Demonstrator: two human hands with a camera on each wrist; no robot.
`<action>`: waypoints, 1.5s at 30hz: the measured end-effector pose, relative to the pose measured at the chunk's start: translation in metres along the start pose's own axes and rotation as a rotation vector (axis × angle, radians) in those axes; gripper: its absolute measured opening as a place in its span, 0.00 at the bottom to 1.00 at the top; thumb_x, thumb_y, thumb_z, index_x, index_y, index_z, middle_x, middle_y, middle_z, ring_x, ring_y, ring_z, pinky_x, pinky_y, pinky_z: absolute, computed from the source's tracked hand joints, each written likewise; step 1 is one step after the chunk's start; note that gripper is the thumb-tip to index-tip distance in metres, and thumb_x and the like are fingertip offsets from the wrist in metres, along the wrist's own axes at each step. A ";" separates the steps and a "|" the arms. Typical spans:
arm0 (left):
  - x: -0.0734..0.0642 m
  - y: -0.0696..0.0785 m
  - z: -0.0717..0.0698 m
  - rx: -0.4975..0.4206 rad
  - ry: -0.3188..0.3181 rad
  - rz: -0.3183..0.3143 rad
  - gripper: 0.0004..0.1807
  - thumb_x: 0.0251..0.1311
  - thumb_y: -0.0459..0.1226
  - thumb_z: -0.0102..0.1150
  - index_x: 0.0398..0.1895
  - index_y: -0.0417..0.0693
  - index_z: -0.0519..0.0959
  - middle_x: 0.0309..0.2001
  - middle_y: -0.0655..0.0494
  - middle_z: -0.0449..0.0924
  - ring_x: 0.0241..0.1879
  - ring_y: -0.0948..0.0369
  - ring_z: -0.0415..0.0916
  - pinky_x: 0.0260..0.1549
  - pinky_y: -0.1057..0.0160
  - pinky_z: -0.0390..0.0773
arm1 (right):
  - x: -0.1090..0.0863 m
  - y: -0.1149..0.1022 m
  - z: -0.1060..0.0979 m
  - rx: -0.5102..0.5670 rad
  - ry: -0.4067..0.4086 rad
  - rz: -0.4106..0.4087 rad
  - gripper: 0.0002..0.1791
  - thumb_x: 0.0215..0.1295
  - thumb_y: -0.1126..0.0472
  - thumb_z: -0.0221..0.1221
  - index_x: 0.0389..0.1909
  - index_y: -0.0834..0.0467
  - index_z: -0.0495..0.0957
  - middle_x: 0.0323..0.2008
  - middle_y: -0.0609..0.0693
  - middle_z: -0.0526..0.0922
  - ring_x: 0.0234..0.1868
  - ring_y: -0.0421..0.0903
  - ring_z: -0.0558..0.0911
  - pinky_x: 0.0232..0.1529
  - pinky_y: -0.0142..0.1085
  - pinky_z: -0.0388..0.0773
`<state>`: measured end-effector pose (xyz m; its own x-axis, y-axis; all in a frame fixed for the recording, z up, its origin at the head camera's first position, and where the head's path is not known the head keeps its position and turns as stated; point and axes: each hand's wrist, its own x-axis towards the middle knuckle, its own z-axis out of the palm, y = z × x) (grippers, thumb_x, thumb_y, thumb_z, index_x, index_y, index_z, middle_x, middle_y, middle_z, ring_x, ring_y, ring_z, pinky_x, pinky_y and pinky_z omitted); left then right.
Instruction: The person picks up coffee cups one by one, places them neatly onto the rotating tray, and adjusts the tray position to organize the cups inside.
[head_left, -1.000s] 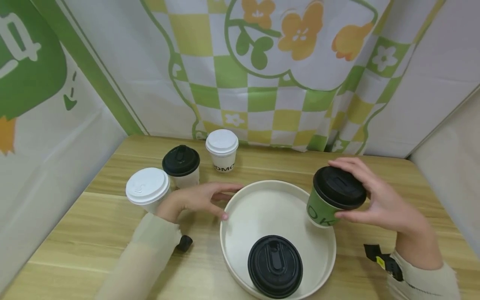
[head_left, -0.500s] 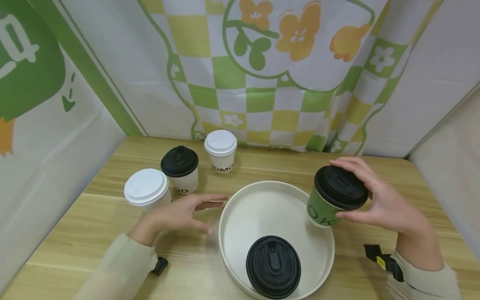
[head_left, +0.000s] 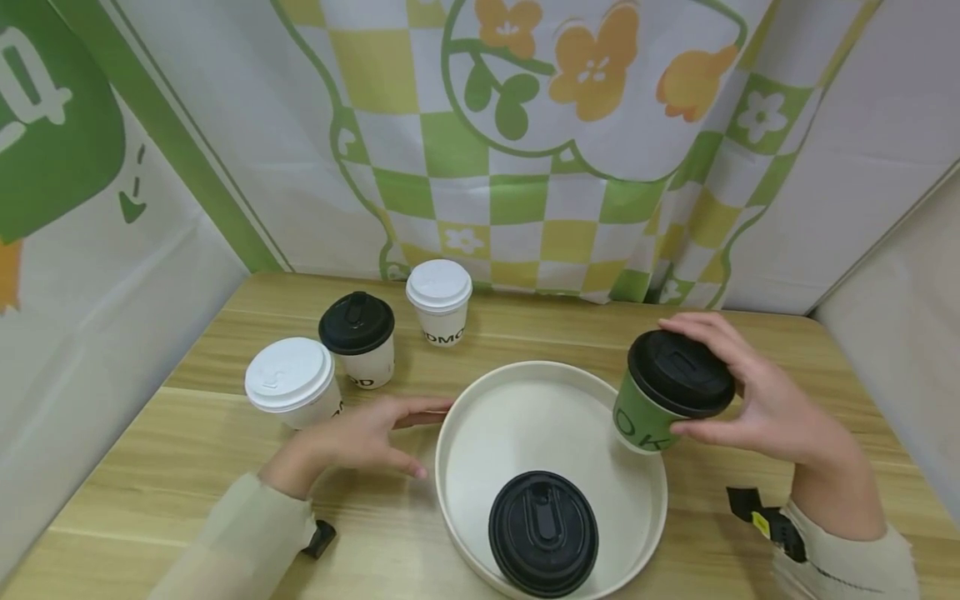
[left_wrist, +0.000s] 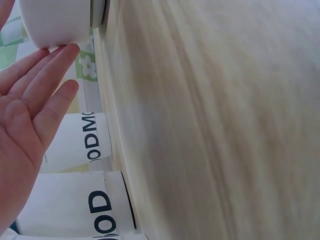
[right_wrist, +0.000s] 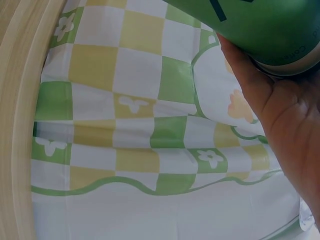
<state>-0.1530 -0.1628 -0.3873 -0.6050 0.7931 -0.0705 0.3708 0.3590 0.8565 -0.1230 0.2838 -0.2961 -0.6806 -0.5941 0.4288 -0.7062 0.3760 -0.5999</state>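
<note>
My right hand (head_left: 757,400) grips a green paper coffee cup (head_left: 643,417) with a black lid (head_left: 681,373), thumb on the near side and fingers round the far side. The cup is tilted over the right part of a round cream tray (head_left: 525,408). A second black-lidded cup (head_left: 543,533) stands in the tray's near part, its body hidden under its lid. My left hand (head_left: 360,437) is beside the tray's left rim, fingers straight and thumb apart. In the left wrist view its fingertips (left_wrist: 71,50) are right at the tray's outer wall (left_wrist: 57,22).
On the wooden table (head_left: 187,467), left of the tray, stand a white-lidded cup (head_left: 292,383), a white cup with a black lid (head_left: 360,342) and, farther back, another white-lidded cup (head_left: 440,302). A checked cloth (head_left: 517,200) hangs behind the table.
My left hand has drawn back left from the tray's rim, and its fingertips have then come back close to it. My right hand and the green cup stay nearly still.
</note>
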 end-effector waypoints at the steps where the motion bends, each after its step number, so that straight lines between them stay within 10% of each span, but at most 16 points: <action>1: 0.001 0.000 0.000 -0.004 0.001 0.005 0.50 0.51 0.43 0.73 0.75 0.38 0.59 0.74 0.43 0.63 0.71 0.46 0.65 0.71 0.54 0.63 | 0.000 0.000 0.000 0.001 -0.003 0.004 0.59 0.33 0.77 0.78 0.72 0.65 0.61 0.69 0.53 0.63 0.62 0.37 0.72 0.57 0.20 0.73; 10: 0.013 -0.002 -0.003 -0.063 -0.023 0.075 0.52 0.49 0.37 0.74 0.76 0.37 0.56 0.76 0.41 0.58 0.72 0.44 0.63 0.71 0.56 0.63 | -0.001 -0.001 -0.001 0.008 -0.009 0.017 0.59 0.34 0.77 0.77 0.73 0.63 0.60 0.68 0.55 0.62 0.61 0.37 0.72 0.57 0.20 0.74; 45: 0.042 -0.005 -0.028 -0.255 -0.246 0.010 0.53 0.54 0.28 0.68 0.78 0.32 0.45 0.78 0.37 0.45 0.76 0.40 0.50 0.73 0.44 0.55 | 0.000 -0.001 -0.001 -0.034 -0.017 0.051 0.59 0.35 0.75 0.78 0.73 0.60 0.60 0.67 0.57 0.64 0.61 0.36 0.72 0.57 0.20 0.73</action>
<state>-0.1999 -0.1449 -0.3807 -0.4032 0.9017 -0.1561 0.1693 0.2412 0.9556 -0.1229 0.2842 -0.2951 -0.7124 -0.5856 0.3867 -0.6774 0.4300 -0.5968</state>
